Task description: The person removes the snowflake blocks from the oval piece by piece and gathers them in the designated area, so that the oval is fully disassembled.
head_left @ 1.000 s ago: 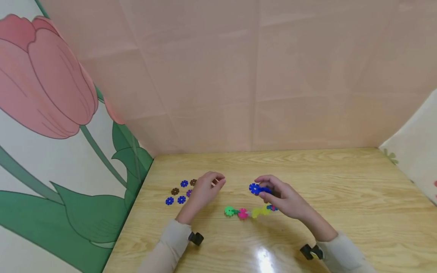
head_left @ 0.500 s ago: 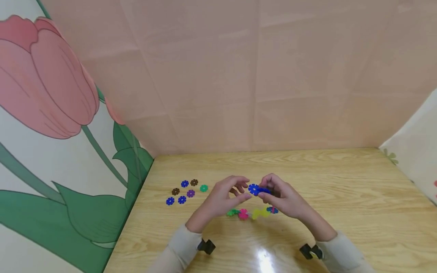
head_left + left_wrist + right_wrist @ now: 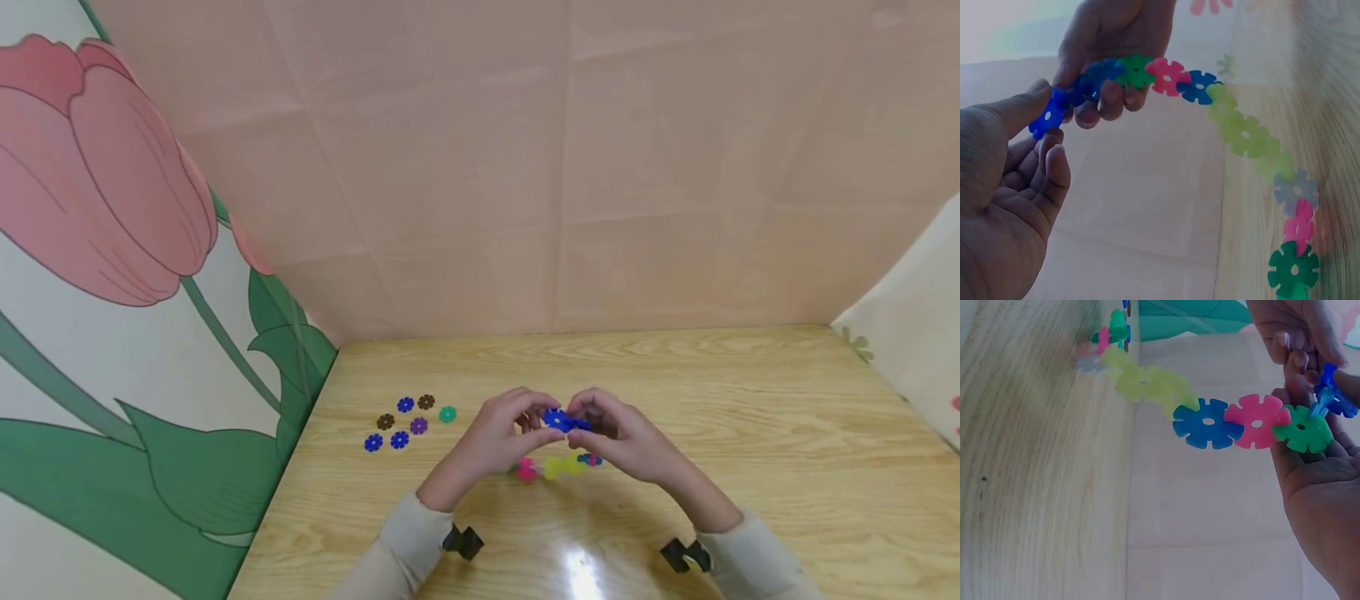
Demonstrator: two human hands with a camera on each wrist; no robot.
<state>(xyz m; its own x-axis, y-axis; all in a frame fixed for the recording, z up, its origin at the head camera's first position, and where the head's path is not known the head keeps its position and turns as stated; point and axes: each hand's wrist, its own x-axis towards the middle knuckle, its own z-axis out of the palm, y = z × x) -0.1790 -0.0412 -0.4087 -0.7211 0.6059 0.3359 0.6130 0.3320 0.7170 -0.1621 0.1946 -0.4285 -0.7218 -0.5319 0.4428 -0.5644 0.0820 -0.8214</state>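
Left grip: pinching the end blue disc of the disc chain between thumb and fingers.
Right grip: pinching the chain's blue section, just beside the left grip.
Chain position: raised, running from both grips towards the bench; we cannot tell whether it touches.
Chain count: in sequence past the blue section, whose number we cannot tell, we count one green, one pink, one blue, three yellow, one pale grey, one pink, one dark green and one brighter green disc.
Loose discs: seven, flat on the bench, left of the grips; three blue, two brown, one purple, one teal.
Wrist units: two, black, one per cuff.
Bench surface: pale wood grain; bright reflection towards us.
Rear wall: pinkish, creased.
Left panel: white, large pink tulip, green leaves.
Right panel: white, small floral print.
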